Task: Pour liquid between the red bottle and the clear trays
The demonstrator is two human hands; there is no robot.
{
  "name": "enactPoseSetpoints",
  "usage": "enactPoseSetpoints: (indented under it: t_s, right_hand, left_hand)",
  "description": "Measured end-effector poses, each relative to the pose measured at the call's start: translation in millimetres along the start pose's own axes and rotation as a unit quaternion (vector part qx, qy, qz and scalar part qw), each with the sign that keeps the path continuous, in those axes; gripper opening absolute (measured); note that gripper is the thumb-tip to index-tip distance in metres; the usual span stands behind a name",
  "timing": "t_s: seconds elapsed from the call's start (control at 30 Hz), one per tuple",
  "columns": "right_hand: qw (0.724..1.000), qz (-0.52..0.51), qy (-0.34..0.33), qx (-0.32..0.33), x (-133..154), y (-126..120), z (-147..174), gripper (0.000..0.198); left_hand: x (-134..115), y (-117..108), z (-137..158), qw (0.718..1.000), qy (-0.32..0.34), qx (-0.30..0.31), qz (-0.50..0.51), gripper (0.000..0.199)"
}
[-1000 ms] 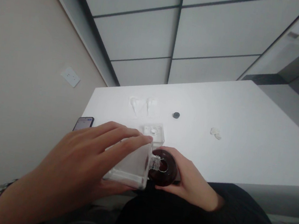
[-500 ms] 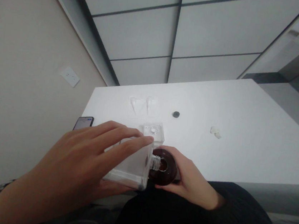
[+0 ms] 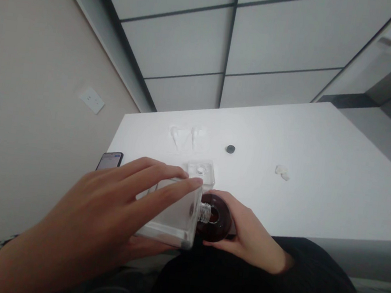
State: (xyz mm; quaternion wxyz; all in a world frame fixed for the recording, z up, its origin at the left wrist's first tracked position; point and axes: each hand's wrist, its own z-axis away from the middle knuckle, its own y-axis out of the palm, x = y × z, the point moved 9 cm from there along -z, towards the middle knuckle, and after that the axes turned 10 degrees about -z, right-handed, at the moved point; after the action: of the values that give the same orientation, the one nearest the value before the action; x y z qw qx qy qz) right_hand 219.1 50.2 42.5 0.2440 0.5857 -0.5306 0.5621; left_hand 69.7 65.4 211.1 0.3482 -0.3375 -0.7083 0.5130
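Observation:
My left hand (image 3: 122, 199) is wrapped round a clear square bottle (image 3: 173, 214), which lies tipped on its side with its threaded neck pointing right. That neck sits at the mouth of a round brown bottle (image 3: 219, 231); whether the two touch I cannot tell. Around the brown bottle's right side my right hand (image 3: 249, 235) is closed, holding it with its opening towards me. Some clear liquid seems to lie along the lower side of the square bottle. Just beyond the hands stands a clear square piece with a round hole (image 3: 208, 171) on the white table.
Two clear pump tops (image 3: 193, 137) lie farther back on the white table (image 3: 319, 179). A small black cap (image 3: 230, 149) is to their right, with a crumpled white scrap (image 3: 282, 172) beyond it. A phone (image 3: 110, 159) rests at the table's left edge, near the wall.
The square bottle has shifted very slightly right, its neck a touch further over the brown bottle's mouth. Both hands keep their hold; everything else looks the same.

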Motion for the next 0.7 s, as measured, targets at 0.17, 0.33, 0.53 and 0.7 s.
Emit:
enactPoseSetpoints:
  t_s: [0.17, 0.33, 0.53, 0.7]
  right_hand:
    - [1.000, -0.003, 0.003, 0.001, 0.8, -0.7, -0.2, 0.080]
    - [1.000, -0.004, 0.003, 0.001, 1.5, -0.3, -1.1, 0.079]
    - [1.000, -0.006, 0.003, 0.000, 1.3, -0.8, -0.4, 0.080]
    - [1.000, -0.013, 0.006, 0.000, 1.9, -1.3, -0.8, 0.078]
  left_hand:
    - [0.1, 0.2, 1.5, 1.000, -0.002, 0.003, -0.010, 0.048]
    - [0.4, -1.0, 2.7, 1.000, -0.005, 0.001, -0.023, 0.050]
    - [1.0, -2.8, 1.8, 1.000, -0.007, 0.002, -0.018, 0.048]
    - [1.3, -3.4, 0.3, 1.000, -0.013, 0.005, -0.020, 0.049]
